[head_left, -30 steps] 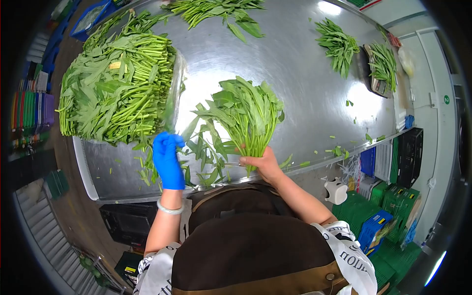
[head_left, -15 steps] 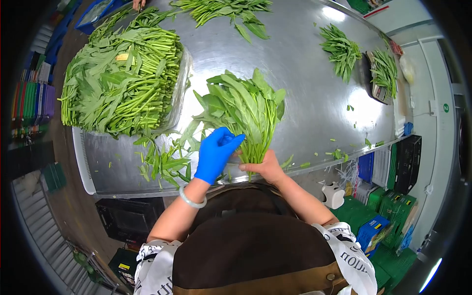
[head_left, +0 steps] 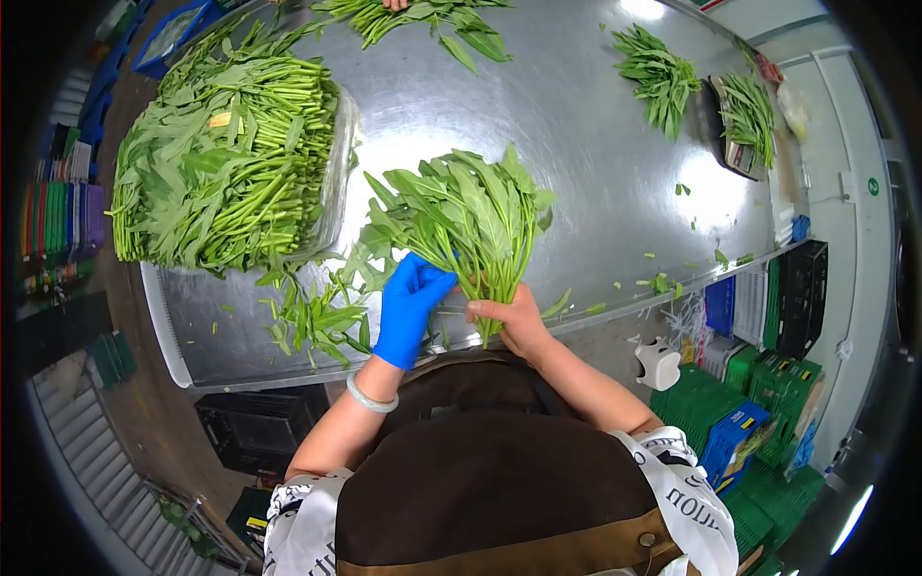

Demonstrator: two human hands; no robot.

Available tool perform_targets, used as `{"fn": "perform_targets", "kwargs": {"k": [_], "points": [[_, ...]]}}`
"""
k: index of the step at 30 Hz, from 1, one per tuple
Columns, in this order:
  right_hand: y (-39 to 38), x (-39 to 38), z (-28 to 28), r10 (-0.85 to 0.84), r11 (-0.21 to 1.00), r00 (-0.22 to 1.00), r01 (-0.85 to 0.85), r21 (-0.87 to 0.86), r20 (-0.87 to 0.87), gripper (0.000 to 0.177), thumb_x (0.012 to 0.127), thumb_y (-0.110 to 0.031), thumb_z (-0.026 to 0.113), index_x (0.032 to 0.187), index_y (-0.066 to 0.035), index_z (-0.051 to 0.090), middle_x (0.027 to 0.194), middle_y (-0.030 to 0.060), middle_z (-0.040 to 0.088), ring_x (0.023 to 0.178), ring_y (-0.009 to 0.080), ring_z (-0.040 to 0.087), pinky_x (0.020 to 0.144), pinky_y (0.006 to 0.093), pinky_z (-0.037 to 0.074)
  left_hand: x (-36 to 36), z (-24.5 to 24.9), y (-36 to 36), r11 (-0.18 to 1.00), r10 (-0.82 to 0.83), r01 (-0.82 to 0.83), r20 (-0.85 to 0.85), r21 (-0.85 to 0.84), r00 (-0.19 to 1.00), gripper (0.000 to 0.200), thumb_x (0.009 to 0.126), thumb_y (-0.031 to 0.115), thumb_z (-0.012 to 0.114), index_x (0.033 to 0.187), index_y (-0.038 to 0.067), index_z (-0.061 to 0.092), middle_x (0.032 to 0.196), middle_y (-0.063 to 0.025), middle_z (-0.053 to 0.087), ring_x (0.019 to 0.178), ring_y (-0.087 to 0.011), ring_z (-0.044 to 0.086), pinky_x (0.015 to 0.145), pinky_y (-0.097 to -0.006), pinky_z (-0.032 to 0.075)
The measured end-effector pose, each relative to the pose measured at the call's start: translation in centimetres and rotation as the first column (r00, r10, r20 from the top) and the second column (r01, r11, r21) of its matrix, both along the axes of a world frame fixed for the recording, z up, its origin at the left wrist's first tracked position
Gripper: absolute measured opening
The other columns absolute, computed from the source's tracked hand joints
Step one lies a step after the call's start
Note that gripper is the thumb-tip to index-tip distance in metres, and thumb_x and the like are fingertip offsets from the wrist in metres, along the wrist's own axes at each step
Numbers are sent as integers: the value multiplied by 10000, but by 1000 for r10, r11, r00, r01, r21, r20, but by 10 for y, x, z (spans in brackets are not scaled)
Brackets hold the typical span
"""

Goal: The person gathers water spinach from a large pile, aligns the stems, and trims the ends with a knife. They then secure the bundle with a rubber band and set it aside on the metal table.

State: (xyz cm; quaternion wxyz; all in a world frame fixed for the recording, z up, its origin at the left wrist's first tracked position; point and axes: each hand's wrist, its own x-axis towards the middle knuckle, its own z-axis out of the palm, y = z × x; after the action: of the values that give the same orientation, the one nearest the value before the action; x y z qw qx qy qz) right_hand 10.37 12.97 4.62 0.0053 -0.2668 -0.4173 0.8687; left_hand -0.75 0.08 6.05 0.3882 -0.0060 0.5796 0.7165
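Note:
My right hand, bare, is closed around the lower stems of a bunch of water spinach, its thumb across them. The leaves fan upward and away from me over the metal table. On the left side of those stems is my left hand in a blue glove, its fingers pinched together. Whatever lies between the gloved fingertips is hidden. Loose leaves and stem pieces lie left of the glove. Farther left rises a large stack of water spinach on clear plastic.
The metal table has a raised edge near my body. Another pile of greens lies at the far side, by another person's hand. Right, greens lie near a scale-like device bearing more. Crates stand below right.
My gloved hand has shifted slightly down and left along the bunch, while my right hand keeps its grip. The other person's hand now appears at the far pile. The view has shifted slightly.

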Motion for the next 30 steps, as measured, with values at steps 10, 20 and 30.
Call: {"fn": "perform_targets", "kwargs": {"k": [10,20,30], "points": [[-2,-5,2,-78,989,996,83,-120,44,300,807,-94,634,1068,38,567,959,129,621,632,177,540,567,299,431,-1,-3,-1,1000,7,-11,125,29,992,262,843,32,645,1090,13,561,951,-71,648,857,-148,620,788,-283,494],[-6,-9,2,-77,994,991,85,-71,108,255,818,-104,640,1029,18,566,872,97,608,613,172,538,550,305,424,-2,-7,-3,999,-20,24,147,-29,989,269,843,59,638,1105,10,603,998,-56,653,880,-140,608,767,-283,480],[5,-8,2,60,969,992,-31,-245,109,211,811,-102,647,973,-20,540,783,59,547,587,167,521,514,304,411,-25,5,-19,903,-429,427,44,49,902,338,855,59,556,1184,-16,582,1023,-81,647,852,-156,596,796,-285,478]]}}
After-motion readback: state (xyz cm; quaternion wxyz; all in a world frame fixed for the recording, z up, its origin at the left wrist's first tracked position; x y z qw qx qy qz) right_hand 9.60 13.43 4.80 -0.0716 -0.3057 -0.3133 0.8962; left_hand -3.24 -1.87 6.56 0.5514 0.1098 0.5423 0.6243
